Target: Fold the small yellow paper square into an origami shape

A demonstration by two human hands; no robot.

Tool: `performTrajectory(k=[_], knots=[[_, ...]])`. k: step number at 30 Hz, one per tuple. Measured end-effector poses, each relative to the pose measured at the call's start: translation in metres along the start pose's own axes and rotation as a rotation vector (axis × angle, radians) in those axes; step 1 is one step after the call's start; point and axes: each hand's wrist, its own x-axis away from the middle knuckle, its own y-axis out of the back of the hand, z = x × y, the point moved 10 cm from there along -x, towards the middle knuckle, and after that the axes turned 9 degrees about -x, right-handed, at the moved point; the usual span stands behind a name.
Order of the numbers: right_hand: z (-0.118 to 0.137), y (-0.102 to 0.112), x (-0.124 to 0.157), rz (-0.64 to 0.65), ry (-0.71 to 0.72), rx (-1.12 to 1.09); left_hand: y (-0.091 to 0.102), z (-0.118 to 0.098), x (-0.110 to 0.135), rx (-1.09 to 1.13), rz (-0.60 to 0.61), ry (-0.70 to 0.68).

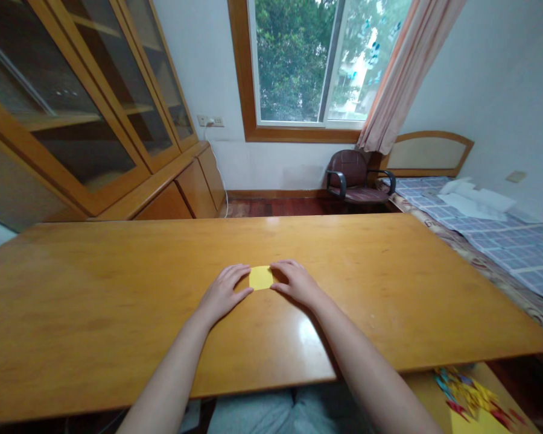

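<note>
A small yellow square of paper lies flat on the wooden table. My left hand is at its left side, fingertips by the upper left corner and thumb by the lower left one. On the opposite side, my right hand holds the right corners the same way, its thumb low and its fingers high. Both hands rest on the tabletop with thumb and fingers parted, keeping the paper between them. The paper looks smooth, and no fold can be made out.
Below the table's right front edge, a pile of colourful folded paper pieces sits beside yellow paper. A glass-door cabinet stands at left. Beyond the table are an armchair and a bed.
</note>
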Motion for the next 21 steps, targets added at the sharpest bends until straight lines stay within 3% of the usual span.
performTrajectory(k=[7,17,21], knots=[[0.001,0.005,0.001,-0.055,0.037,-0.003,0.009,0.006,0.0,-0.05,-0.108,0.04],[0.001,0.007,0.001,-0.092,0.041,0.005,0.01,-0.002,0.0,-0.06,-0.064,0.019],[0.0,0.011,0.001,-0.129,0.032,-0.035,0.005,-0.007,0.002,-0.079,0.005,-0.02]])
